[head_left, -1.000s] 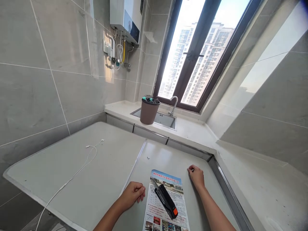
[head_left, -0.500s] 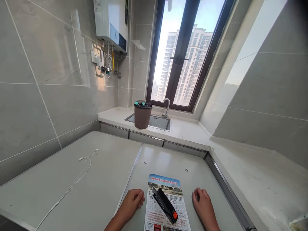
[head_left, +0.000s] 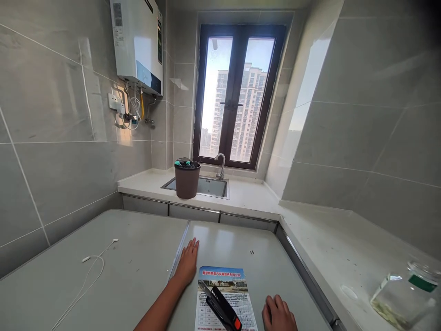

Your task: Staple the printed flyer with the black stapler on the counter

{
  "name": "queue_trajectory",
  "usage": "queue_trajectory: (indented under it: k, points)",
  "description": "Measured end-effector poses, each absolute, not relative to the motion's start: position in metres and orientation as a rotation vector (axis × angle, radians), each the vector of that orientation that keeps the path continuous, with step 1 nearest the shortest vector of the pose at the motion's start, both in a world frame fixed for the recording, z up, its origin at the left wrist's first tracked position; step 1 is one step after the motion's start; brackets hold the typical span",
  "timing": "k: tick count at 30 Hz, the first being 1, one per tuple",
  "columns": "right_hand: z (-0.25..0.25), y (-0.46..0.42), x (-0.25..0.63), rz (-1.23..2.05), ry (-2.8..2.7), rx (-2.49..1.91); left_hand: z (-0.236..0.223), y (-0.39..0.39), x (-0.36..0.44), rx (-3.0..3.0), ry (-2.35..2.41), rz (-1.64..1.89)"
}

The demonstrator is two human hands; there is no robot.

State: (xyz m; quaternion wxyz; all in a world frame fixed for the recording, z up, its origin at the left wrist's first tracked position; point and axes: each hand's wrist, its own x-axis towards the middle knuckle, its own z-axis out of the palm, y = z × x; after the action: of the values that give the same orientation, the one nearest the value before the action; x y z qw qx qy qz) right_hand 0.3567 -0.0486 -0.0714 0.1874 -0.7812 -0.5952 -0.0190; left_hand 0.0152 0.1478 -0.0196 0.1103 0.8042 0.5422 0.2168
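Note:
My left hand (head_left: 188,263) lies flat on the table (head_left: 220,239), fingers stretched away from me, just left of a printed flyer (head_left: 222,272). Whatever is under its palm and fingers is hidden. To the right of the flyer, my right hand (head_left: 279,315) rests on the table with its fingers apart and slightly bent; nothing shows in them. A black stapler (head_left: 223,310) with an orange end lies slantwise on the flyer, its metal arm tilted up from the body. Past the flyer's upper right corner are small staples (head_left: 251,252).
A white cable (head_left: 93,276) lies on the left tabletop. Behind the table, a brown bin (head_left: 187,181) stands at the sink (head_left: 220,187) with a faucet (head_left: 221,166). A glass jar (head_left: 401,294) stands on the right counter (head_left: 317,239). A water heater (head_left: 138,50) hangs on the wall.
My right hand has left the staples on the table and drawn back toward me. My left hand has reached forward and flattened over the spot where a small staple lay. The view has turned right.

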Motion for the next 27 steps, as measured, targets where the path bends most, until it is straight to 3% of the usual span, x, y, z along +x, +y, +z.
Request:
queue_trajectory:
  k: [4, 15, 27]
  points:
    - [-0.076, -0.047, 0.358, -0.071, -1.68, -2.222, -0.024, 0.148, 0.017, 2.394, 1.622, 0.473]
    - [-0.054, -0.05, 0.349, -0.048, -1.708, -2.287, -0.014, 0.085, 0.004, 2.312, 1.681, 0.55]
    - [-0.03, -0.068, 0.329, -0.209, -1.731, -2.043, -0.025, 0.001, -0.011, 2.208, 1.597, 0.873]
